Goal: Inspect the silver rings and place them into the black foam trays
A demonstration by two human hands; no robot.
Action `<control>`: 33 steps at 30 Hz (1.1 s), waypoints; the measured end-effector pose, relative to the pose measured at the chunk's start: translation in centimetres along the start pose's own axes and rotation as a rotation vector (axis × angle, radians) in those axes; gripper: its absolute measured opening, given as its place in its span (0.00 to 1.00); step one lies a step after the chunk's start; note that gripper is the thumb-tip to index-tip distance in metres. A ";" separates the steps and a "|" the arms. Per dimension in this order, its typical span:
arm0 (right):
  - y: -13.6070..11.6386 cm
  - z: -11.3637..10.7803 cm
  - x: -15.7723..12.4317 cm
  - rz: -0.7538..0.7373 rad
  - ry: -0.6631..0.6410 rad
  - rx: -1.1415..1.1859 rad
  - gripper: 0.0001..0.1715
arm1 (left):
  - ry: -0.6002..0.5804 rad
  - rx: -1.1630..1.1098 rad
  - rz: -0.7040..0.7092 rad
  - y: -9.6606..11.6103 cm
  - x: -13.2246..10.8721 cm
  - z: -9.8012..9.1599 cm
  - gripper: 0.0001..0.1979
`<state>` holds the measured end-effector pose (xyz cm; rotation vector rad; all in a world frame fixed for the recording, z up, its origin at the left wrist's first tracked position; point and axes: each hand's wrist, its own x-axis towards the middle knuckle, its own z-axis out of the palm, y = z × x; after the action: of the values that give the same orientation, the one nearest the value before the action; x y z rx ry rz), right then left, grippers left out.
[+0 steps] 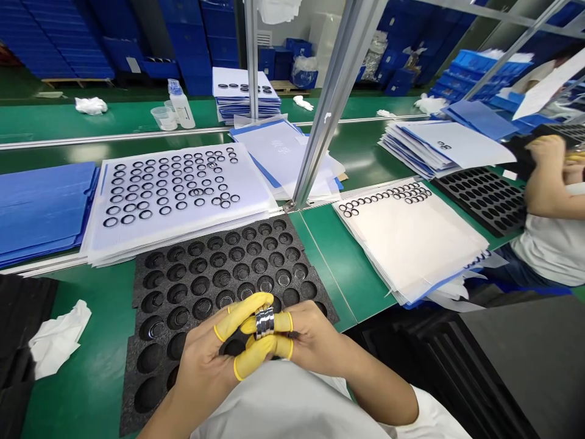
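Both of the person's hands are drawn in close together above a black foam tray (208, 235) near the lower left of the green worktop (77, 378). The left hand (203, 356) and the right hand (311, 338) hold a stack of polished metal rings (264, 321) between them, pinching it from either side. The rings stand on edge, and their fingers wear yellow finger cots (281, 322). The stack hangs just above the tray's nearest round pockets, not touching the foam as far as I can tell. Many pockets farther up the tray show a ring lying inside; others look bare.

Beyond the tray's far edge, black rings lie scattered over a white sheet (256, 204) on a pile of blue folders. Another white sheet (411, 256), to the right, has a tight band of rings along its far edge. A second black tray (484, 201) lies past that sheet, and a co-worker's arm (543, 189) reaches in at the right edge of the view. At the far side of the worktop stand a plastic bottle (181, 105) and a clear cup (163, 119), and a crumpled white wipe (59, 338) lies at the left.
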<state>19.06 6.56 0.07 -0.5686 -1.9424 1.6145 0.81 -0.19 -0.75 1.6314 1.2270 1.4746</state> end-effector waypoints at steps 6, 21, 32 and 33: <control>-1.5 -0.6 -0.3 0.429 -0.234 0.561 0.31 | -0.012 0.089 0.146 -0.4 0.0 -0.1 0.29; -1.8 -0.3 0.1 0.513 -0.105 0.642 0.28 | 0.017 0.202 0.211 -0.1 0.4 0.1 0.26; 0.6 -0.8 0.9 0.592 -0.234 0.862 0.39 | -0.065 0.285 0.357 -0.9 0.4 -0.7 0.30; 0.6 -0.7 1.0 0.601 -0.225 0.862 0.37 | -0.071 0.296 0.353 -1.0 0.3 -0.7 0.30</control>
<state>18.80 7.85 -0.29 -0.6364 -1.0295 2.7418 -0.13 0.39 -1.37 2.1708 1.2064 1.4741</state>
